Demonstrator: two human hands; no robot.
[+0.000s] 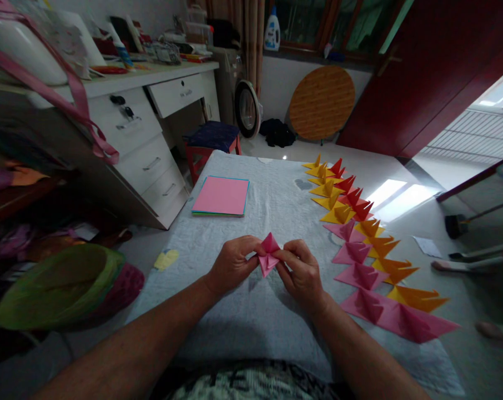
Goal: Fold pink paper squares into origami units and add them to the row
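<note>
A person's left hand and right hand are pinching a folded pink paper between them, over a pale cloth, while a stack of square sheets is lying beyond the left hand and rows of pink, yellow, orange and red paper figures are sitting to the right of the right hand

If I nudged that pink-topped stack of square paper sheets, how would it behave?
The pink-topped stack of square paper sheets would probably slide apart, since blue and green edges peek out unevenly. It looks thin and flat, so it's likely light, bendable and unlikely to tip.
</note>
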